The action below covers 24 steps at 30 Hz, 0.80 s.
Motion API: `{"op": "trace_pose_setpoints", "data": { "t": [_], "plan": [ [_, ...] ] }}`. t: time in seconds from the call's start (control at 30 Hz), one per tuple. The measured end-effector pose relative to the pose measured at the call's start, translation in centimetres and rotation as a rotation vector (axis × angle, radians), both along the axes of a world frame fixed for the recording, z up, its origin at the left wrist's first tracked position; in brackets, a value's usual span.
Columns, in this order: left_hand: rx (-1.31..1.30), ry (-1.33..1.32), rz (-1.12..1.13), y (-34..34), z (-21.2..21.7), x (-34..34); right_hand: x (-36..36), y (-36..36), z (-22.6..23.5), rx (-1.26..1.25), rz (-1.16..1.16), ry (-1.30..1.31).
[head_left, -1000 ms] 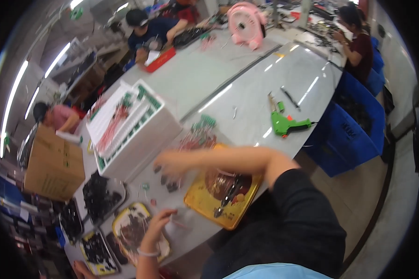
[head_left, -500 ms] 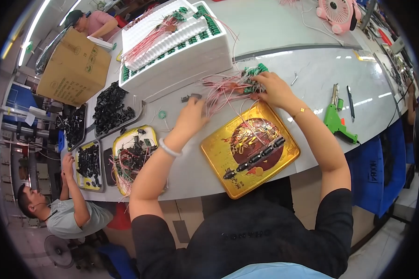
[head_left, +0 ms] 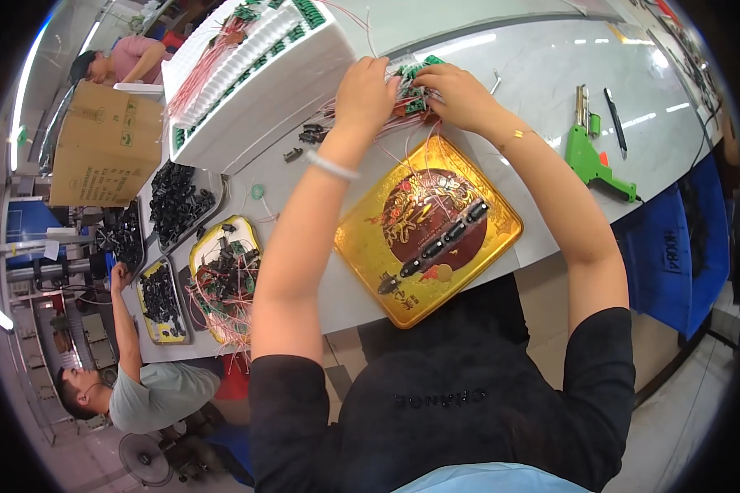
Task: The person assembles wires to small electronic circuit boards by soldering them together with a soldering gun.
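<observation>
Beyond the golden tin lid, a tangled bundle of green circuit boards (head_left: 414, 92) with pink and white wires lies on the table. My right hand (head_left: 462, 97) reaches into it from the right, fingers curled over the boards. From the left my left hand (head_left: 367, 100) meets the same bundle with fingers bent and close together; whatever they pinch is hidden. Several small black plastic housings (head_left: 444, 240) stand in a slanting row on the golden tin lid (head_left: 374, 215). Other black housings (head_left: 311, 134) rest beside my left wrist.
A white foam box (head_left: 263, 107) full of boards stands at the far left. Trays of black parts (head_left: 179, 201) and a yellow-rimmed tray (head_left: 253, 226) of wired boards sit left. A green glue gun (head_left: 588, 160) and pen (head_left: 616, 123) lie right. Two co-workers (head_left: 160, 394) are at left.
My left hand has moved away from a black housing, up and right to the wired boards. My right hand has shifted left. The head view has turned slightly.
</observation>
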State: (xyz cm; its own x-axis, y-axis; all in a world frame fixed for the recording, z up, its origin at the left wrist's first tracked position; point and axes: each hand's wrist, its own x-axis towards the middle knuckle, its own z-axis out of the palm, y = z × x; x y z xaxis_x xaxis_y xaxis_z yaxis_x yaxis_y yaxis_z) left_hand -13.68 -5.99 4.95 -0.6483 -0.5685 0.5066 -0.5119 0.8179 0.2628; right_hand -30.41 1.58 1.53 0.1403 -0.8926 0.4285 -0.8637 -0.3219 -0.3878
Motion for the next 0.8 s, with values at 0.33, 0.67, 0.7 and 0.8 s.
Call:
{"op": "trace_pose_setpoints", "data": {
  "t": [0.33, 0.67, 0.7, 0.8],
  "plan": [
    [0.532, 0.496, 0.072, -1.4, 0.6, 2.3, 0.2, 0.4, -1.3, 0.159, 0.021, -0.043],
    [0.126, 0.182, 0.001, 0.0, -1.3, 0.7, 0.3, 0.1, -2.0, 0.013, -0.008, -0.058],
    [0.084, 0.183, 0.006, 0.0, -1.6, 0.0, 0.3, 0.3, -2.1, 0.005, -0.007, -0.062],
    [0.111, -0.089, 0.054, -0.5, -2.3, -1.1, 0.1, 0.5, -2.1, 0.01, -0.015, -0.063]
  ]
}}
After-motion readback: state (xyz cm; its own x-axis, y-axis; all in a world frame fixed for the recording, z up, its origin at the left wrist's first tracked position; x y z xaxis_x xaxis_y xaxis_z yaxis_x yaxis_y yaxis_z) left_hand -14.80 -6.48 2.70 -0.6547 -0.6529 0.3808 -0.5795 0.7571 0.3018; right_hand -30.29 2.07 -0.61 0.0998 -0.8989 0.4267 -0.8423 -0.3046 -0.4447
